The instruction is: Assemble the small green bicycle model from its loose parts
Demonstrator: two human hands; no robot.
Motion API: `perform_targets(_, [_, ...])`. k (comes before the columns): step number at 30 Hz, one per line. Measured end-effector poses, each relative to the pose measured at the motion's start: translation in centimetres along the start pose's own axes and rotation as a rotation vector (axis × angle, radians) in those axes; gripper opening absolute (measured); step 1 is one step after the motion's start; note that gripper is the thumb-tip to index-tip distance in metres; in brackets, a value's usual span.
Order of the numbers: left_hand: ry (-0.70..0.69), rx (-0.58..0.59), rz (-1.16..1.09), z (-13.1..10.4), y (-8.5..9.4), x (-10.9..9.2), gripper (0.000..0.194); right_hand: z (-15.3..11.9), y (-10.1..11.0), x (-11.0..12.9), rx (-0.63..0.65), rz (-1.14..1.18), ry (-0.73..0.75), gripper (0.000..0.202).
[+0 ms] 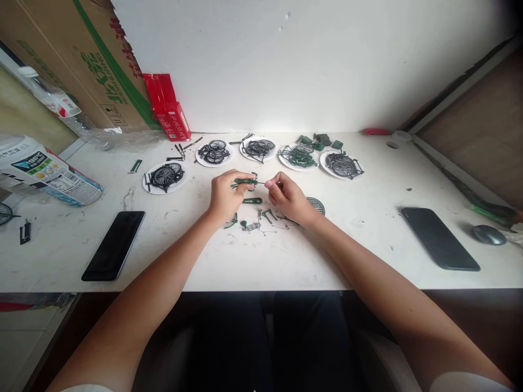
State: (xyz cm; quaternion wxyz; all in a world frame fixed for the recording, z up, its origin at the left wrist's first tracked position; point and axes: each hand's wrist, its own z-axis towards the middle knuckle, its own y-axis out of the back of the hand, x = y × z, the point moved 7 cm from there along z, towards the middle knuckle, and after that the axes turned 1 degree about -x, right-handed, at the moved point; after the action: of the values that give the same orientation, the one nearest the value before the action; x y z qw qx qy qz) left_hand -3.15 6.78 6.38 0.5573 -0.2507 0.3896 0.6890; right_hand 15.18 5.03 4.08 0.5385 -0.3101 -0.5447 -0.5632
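My left hand (226,194) is closed round a green model bicycle frame (244,181), gripping it between thumb and fingers. My right hand (291,198) pinches a thin dark rod (261,183) that points at the frame's right end; whether the two touch I cannot tell. Below the hands lie a flat green part (252,201), a small green rack (253,226) and several tiny loose pieces. A green spoked wheel (316,206) is partly hidden behind my right hand, and a curved green part (232,221) lies by my left wrist.
White plates with black or green bicycle parts stand along the back, including a left plate (147,188). Phones lie at left (113,245) and right (440,238). A mouse (488,234), a red box (174,122), a large white container (49,169) and a cardboard carton (77,54) surround them.
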Motion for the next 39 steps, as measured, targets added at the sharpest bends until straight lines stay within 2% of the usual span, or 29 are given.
perform_targets(8, [-0.175,-0.030,0.080,-0.5,0.4,-1.5,0.029,-0.2,-0.7,0.4,-0.009,0.148,-0.065,0.057])
perform_targets(11, [-0.176,-0.026,0.130,-0.5,0.5,-1.3,0.032,-0.4,-1.1,0.7,0.046,0.251,-0.150,0.057])
perform_targets(15, [-0.213,0.041,0.169,-0.2,0.4,-1.4,0.035,-0.7,-1.6,0.5,0.163,0.398,-0.314,0.054])
perform_targets(18, [-0.243,0.062,0.168,0.0,0.4,-1.8,0.035,-0.6,-1.3,0.4,0.177,0.416,-0.347,0.052])
perform_targets(22, [-0.183,0.024,0.112,0.3,0.5,-1.8,0.030,-0.3,-0.7,0.4,0.092,0.274,-0.274,0.050])
perform_targets(27, [-0.014,0.008,0.024,0.5,0.5,-0.4,0.020,-0.5,-0.8,1.1,0.035,-0.178,-0.012,0.059])
perform_targets(30, [0.008,0.009,0.026,0.7,0.7,-0.2,0.020,-0.6,-0.8,1.7,0.026,-0.289,0.095,0.061])
perform_targets(35, [-0.033,0.031,0.000,0.7,0.7,-0.4,0.020,-0.6,-0.5,1.7,0.045,-0.302,0.066,0.058])
perform_targets(39, [-0.061,0.029,0.008,0.7,0.8,-0.4,0.018,-0.7,-1.3,0.9,0.122,-0.084,-0.064,0.059])
